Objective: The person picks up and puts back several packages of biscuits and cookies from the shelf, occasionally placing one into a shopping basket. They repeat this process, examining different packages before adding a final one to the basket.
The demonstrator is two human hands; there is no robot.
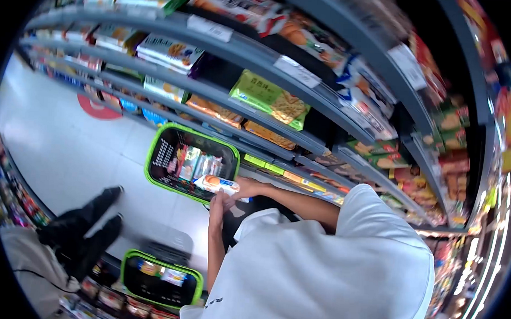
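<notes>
The pack (215, 184) is elongated and white, with an orange-brown printed picture and a blue marking, and is held over the corner of the basket (149, 162) nearest the person. The right grip (244, 188) is clamped on the pack's end; the left grip (222, 201) is at its lower edge, its closure not determinable. Other packs (194, 163) lie inside the basket, beside the shelf (222, 136).

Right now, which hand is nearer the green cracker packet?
The right hand, toward the shelf holding the green cracker packet; the left hand is farther out, away from that shelf.
</notes>
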